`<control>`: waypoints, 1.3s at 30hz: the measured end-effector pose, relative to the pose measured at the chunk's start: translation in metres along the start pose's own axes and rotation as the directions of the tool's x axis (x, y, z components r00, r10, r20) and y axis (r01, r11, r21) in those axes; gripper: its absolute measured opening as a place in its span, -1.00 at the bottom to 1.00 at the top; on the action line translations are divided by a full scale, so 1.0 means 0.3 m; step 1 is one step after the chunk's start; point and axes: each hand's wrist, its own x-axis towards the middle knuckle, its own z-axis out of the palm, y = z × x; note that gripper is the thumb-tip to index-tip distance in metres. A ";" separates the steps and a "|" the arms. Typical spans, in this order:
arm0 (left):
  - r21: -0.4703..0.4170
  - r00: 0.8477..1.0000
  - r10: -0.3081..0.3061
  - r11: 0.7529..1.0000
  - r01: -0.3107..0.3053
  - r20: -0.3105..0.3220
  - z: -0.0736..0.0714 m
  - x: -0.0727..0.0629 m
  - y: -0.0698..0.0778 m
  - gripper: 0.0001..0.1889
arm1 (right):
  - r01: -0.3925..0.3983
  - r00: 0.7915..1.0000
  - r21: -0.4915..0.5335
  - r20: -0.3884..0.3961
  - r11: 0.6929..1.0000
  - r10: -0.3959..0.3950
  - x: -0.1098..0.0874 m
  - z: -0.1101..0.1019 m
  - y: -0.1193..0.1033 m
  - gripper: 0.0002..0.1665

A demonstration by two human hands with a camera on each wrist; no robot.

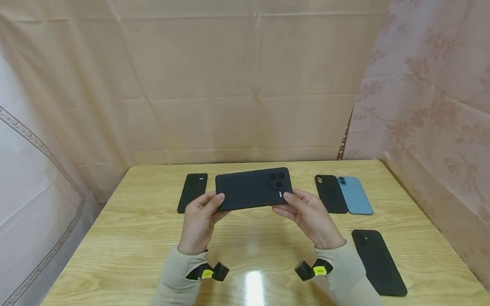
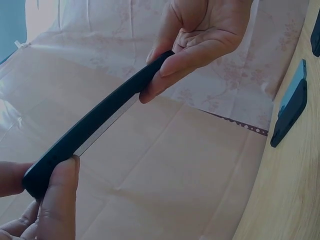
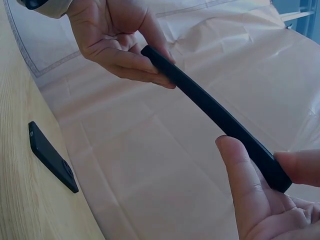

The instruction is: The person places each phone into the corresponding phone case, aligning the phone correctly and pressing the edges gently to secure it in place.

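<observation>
A black smartphone (image 1: pixel 251 189) is held sideways above the table, its back with a round camera module and a small white strip facing the head camera. My left hand (image 1: pixel 201 219) pinches its left end between thumb and fingers. At the camera end, my right hand (image 1: pixel 309 218) grips the lower corner, thumb on the back and fingers beneath. In the left wrist view, a thin pale strip runs along the edge of the phone (image 2: pixel 100 122). The right wrist view shows the phone (image 3: pixel 215 112) edge-on, with both hands at its ends. Its front is hidden from the head camera.
Behind my left hand lies another black phone (image 1: pixel 192 192). At the back right, a black phone or case (image 1: pixel 331 194) lies beside a light blue phone (image 1: pixel 356 195). A black phone (image 1: pixel 380 263) lies right of my right forearm. Cloth curtains (image 1: pixel 232 79) border the wooden table (image 1: pixel 134 248).
</observation>
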 end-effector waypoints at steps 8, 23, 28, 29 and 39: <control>-0.018 1.000 0.000 1.000 0.000 -0.005 0.011 -0.007 0.002 -0.87 | 0.009 1.000 0.096 0.002 0.995 -0.010 0.006 0.002 0.008 -0.78; -0.051 1.000 0.009 0.999 -0.009 -0.014 0.031 -0.016 -0.007 -0.87 | -0.042 0.986 0.201 -0.152 0.979 0.074 0.024 0.097 0.061 -0.63; -0.054 1.000 0.000 0.999 -0.001 -0.016 0.042 -0.020 -0.010 -0.87 | 0.001 0.984 0.216 -0.177 0.976 0.038 0.024 0.115 0.084 -0.67; -0.057 1.000 -0.003 0.998 0.003 -0.014 0.043 -0.020 -0.012 -0.87 | 0.015 0.983 0.223 -0.182 0.975 0.026 0.024 0.117 0.087 -0.70; -0.108 0.999 -0.018 0.994 0.023 0.046 0.055 -0.027 -0.041 -0.93 | 0.089 0.963 0.242 -0.270 0.966 -0.021 0.027 0.119 0.094 -0.65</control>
